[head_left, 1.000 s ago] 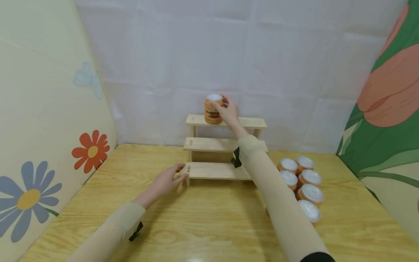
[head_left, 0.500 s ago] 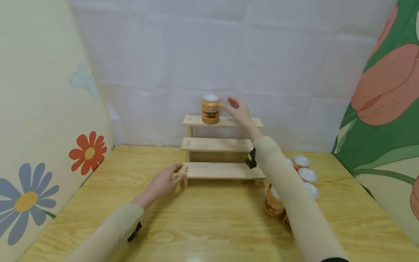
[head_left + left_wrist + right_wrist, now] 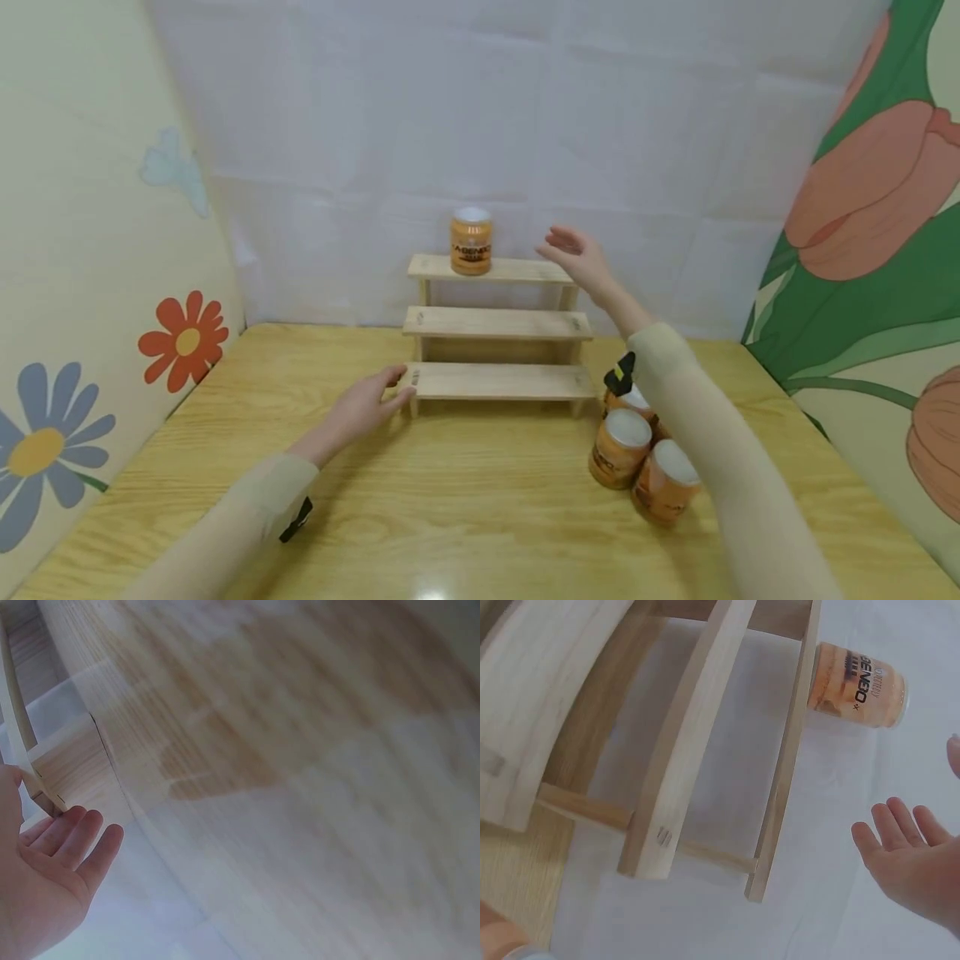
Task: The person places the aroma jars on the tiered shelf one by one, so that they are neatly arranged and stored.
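An orange can point(image 3: 471, 243) with a white top and dark lettering stands upright on the top step of a three-step wooden rack point(image 3: 498, 381), left of its middle. My right hand point(image 3: 581, 257) hovers to the right of the can, apart from it, with nothing in its fingers. The right wrist view has the same can point(image 3: 859, 686) on the top step and the hand point(image 3: 915, 862) with fingers spread loosely. At the left end of the lowest step, my left hand point(image 3: 363, 413) touches the rack's edge, fingers extended; the left wrist view shows its fingertips point(image 3: 75, 817) at the wood.
Several more orange cans point(image 3: 619, 448) stand grouped on the wooden table point(image 3: 465, 500), right of the rack, partly hidden by my right sleeve point(image 3: 720, 450). A white cloth point(image 3: 360, 167) hangs behind. Flower-patterned panels point(image 3: 67, 250) close off both sides.
My right hand has let go of the can on the top step and drawn away to the right. The left hand keeps its place at the rack, while the view has shifted slightly.
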A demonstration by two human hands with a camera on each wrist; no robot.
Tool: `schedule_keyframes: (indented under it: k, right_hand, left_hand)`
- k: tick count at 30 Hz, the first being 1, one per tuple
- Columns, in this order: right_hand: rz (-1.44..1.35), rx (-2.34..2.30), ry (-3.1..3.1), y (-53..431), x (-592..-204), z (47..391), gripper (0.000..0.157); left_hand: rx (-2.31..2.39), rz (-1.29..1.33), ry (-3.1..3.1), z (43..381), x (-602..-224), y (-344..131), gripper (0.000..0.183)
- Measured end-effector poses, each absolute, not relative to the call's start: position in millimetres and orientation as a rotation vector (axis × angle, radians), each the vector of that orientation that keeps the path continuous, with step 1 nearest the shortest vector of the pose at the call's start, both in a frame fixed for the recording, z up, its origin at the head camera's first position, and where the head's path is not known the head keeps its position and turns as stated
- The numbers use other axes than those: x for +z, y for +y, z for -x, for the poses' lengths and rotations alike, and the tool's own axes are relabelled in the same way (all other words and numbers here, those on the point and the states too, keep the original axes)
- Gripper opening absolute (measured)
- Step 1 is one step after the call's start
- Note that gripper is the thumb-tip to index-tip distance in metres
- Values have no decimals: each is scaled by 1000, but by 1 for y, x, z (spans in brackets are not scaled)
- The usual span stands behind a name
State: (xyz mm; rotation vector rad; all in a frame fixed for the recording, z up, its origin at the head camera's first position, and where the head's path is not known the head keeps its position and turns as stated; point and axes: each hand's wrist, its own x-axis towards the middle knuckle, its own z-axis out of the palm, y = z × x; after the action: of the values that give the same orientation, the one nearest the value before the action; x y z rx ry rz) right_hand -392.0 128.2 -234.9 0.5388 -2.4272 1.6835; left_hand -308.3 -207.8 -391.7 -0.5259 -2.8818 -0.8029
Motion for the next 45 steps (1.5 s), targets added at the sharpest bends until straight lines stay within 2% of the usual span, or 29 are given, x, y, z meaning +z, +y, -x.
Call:
schedule_keyframes:
  k: [14,29,45]
  right_hand:
    - [-589,1644,-2498,175,-247,360,57]
    - [-565,1562,-2582,221,-265,306,60]
    - [-627,1568,-2638,265,-310,254,53]
  left_hand:
    - [-864,509,-2885,309,-394,-207,58]
    - [-885,524,-2899,308,-392,-209,61]
    - [-859,536,-2895,308,-391,-208,59]
